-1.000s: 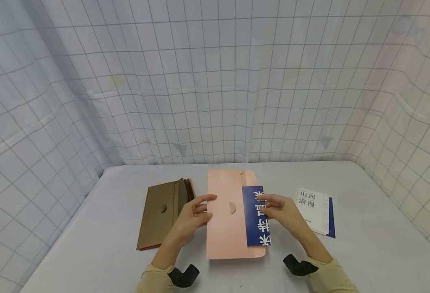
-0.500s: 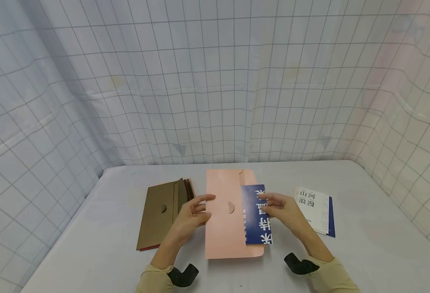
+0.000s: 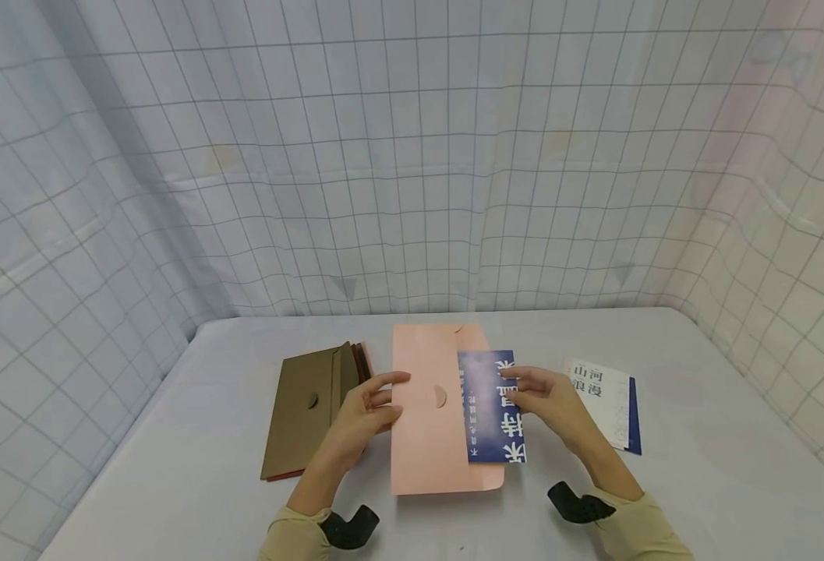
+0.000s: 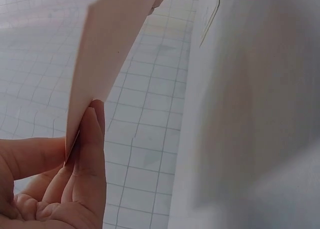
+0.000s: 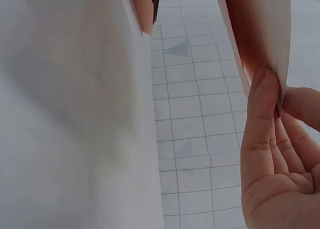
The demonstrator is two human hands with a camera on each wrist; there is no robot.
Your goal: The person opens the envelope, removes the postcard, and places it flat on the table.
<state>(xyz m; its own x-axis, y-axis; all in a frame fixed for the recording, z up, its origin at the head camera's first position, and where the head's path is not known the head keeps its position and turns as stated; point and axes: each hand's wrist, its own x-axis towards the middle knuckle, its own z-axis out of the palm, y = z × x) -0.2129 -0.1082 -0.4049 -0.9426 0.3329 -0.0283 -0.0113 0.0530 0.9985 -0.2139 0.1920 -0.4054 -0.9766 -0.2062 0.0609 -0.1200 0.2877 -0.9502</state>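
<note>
A pink envelope (image 3: 419, 444) is held upright-side-on over the middle of the table, its flap folded out to the right. Along its left edge, my left hand (image 3: 357, 421) pinches it between thumb and fingers; the left wrist view shows this pinch on the envelope's edge (image 4: 107, 49). A blue card (image 3: 485, 421) with white characters sticks out of the envelope's right-hand opening, in front of the flap. My right hand (image 3: 553, 401) pinches the card's right edge between thumb and fingers. The card's left part is hidden, seemingly inside the envelope.
An olive-brown envelope (image 3: 299, 421) lies at the left on top of others in darker brown, red and pink. To the right, partly behind my right hand, rests a white card (image 3: 604, 409) over a blue card (image 3: 634, 417). A gridded white curtain (image 3: 419, 156) encloses the table.
The blue card has slid rightward relative to the pink envelope, and more of its printing shows. My right hand has shifted slightly right and up; my left hand and the envelope drifted slightly left.
</note>
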